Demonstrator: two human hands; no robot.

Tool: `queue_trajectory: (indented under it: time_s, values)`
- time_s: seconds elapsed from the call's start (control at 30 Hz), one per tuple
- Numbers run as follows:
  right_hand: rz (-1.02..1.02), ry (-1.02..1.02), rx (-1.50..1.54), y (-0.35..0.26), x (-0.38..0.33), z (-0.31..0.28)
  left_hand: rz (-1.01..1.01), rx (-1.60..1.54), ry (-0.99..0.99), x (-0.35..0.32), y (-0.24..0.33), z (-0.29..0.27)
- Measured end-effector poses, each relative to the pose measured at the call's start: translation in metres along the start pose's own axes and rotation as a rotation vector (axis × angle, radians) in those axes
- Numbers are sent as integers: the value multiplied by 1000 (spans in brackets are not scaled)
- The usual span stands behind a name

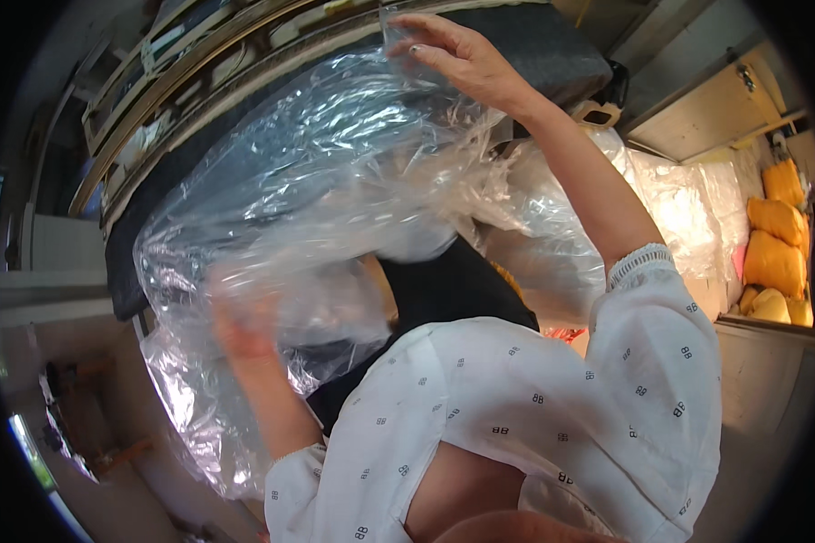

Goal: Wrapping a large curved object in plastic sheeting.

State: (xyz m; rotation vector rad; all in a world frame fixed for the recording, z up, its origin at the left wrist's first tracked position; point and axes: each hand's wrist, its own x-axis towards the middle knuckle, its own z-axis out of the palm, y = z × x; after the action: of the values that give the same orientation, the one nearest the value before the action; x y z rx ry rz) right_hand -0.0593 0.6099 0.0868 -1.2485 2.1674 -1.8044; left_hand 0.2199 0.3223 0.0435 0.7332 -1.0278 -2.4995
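A large crumpled clear plastic sheet spreads across the dark-covered surface in front of me and hangs down at the left. My right hand reaches to the far edge of the sheet. Its thumb and fingers are stretched out and apart, with the fingertips against the film's edge. Nearer to me and to the left, my left hand is smeared by motion. It lies against or behind the film, and its fingers cannot be made out.
A dark cloth-covered surface lies under the sheet, with metal rails along its far left side. More clear plastic is heaped at the right. Beyond it, orange bundles are stacked beside a wooden panel.
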Motion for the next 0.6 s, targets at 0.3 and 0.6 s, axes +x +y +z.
queue_trajectory:
  time_s: [0.3,0.6]
  values:
    - [-37,-11,-359,-8,3,71,429,-52,450,-73,98,-278]
    - [-61,157,-757,44,33,73,1089,1235,590,-40,46,-58]
